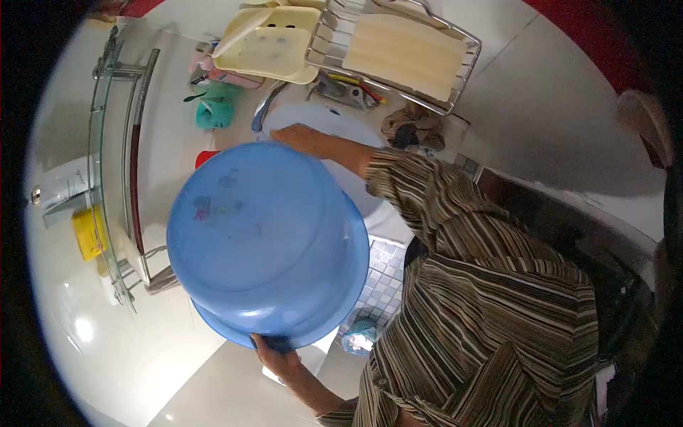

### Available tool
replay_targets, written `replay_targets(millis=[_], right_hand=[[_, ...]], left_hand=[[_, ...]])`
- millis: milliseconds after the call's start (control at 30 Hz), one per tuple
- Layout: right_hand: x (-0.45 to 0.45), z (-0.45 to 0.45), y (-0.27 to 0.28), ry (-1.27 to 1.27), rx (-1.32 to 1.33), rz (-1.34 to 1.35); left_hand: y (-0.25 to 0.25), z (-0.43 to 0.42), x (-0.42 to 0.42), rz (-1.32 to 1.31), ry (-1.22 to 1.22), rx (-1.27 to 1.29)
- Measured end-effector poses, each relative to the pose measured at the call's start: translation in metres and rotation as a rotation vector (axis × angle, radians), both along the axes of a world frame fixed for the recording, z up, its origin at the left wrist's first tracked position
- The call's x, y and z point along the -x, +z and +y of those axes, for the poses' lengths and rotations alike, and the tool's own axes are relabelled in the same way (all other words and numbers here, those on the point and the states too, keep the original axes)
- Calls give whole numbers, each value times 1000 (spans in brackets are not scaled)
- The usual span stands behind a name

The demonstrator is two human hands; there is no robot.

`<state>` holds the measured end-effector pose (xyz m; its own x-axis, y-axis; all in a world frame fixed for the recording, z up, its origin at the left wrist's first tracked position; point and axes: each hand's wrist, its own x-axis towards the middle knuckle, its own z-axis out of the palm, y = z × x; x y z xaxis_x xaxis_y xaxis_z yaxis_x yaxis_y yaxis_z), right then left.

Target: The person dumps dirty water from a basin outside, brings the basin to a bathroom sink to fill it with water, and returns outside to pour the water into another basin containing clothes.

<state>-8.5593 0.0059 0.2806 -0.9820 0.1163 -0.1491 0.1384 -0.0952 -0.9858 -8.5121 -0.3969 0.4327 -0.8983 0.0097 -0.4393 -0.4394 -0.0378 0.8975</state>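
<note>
Blue plastic basin (260, 213) fills the middle of the view, held up in front of a person in a striped shirt (491, 285), its round underside turned toward the camera and its wide rim facing away. Faint smudges, dark and reddish, mark the bottom. The left hand (284, 363) is at the lower edge, its fingers clasping the basin's rim. The right hand (302, 139) is at the opposite edge, close to the faucet (267, 105); its fingers look curled but are partly hidden behind the basin, so I cannot tell whether they grip it. Beneath the right forearm lies a white sink (359, 127), partly covered by the basin. Behind the faucet stands a teal cup (213, 114) with a toothbrush, and a red object (206, 158) peeks out beside the basin. Farther up are a pale yellow tray (267, 46), a wire rack (466, 82) carrying a cream-coloured board (405, 53), and a crumpled brown cloth (420, 132) near the rack. Along the wall on the image's left run a glass shelf (99, 185) and a metal rail (136, 156). Small mosaic tiles (384, 274) show below, near a blue, bag-like item (360, 338).
</note>
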Motion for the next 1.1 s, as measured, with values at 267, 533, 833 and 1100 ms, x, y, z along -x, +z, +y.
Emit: replay_targets(millis=[267,533,833,1100], right_hand=[[89,46,-15,24,86,-42],[66,-7,12,211,-12,-246],[-41,-58,127,207,-464,409],[-5,-132,228,553,-977,1087]], left_hand=[[6,7,-9,125,113,17],[12,3,5,44,202,28],[32,38,0,127,262,-60],[30,47,-1,183,138,-39]])
